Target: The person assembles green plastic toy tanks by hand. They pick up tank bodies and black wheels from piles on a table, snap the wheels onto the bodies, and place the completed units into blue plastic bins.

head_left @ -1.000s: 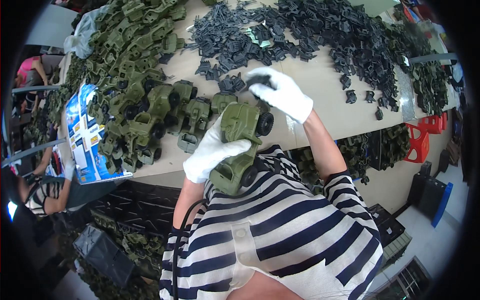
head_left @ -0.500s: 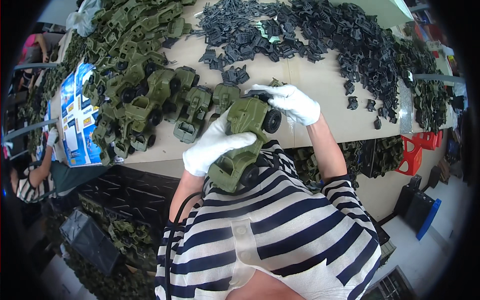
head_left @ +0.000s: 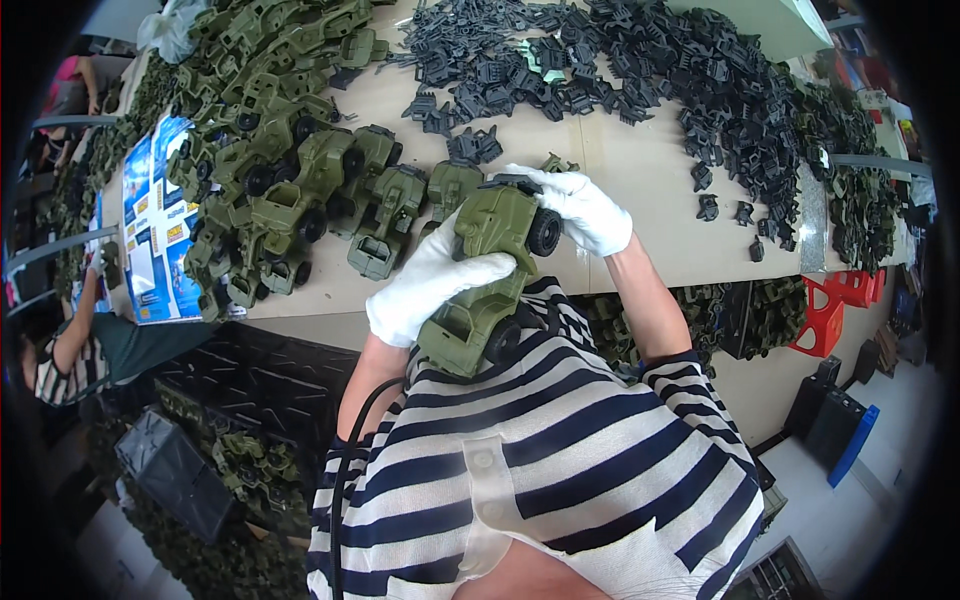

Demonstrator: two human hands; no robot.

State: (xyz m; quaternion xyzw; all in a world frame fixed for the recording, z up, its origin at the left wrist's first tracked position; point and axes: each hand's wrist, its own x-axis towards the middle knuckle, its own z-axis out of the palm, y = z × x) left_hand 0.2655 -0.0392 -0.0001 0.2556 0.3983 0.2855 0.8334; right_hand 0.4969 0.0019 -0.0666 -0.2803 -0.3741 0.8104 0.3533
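An olive-green toy truck with black wheels is held in front of my chest, its far end tilted up toward the table. My gloved left hand wraps round its middle, thumb lying across the side. At the far end of the truck, my gloved right hand has its fingers closed on a dark grey plastic part set against the truck's end. Fingers and truck partly hide this part. Several similar olive toy trucks stand just beyond my left hand.
Loose dark grey plastic parts are heaped across the back and right of the table. Olive trucks fill its left. A blue printed sheet lies there too. Another person works at far left. A red stool stands right.
The truck and both hands have shifted very slightly, with the truck's near end a little higher. My grip looks the same. The person at far left has raised a hand.
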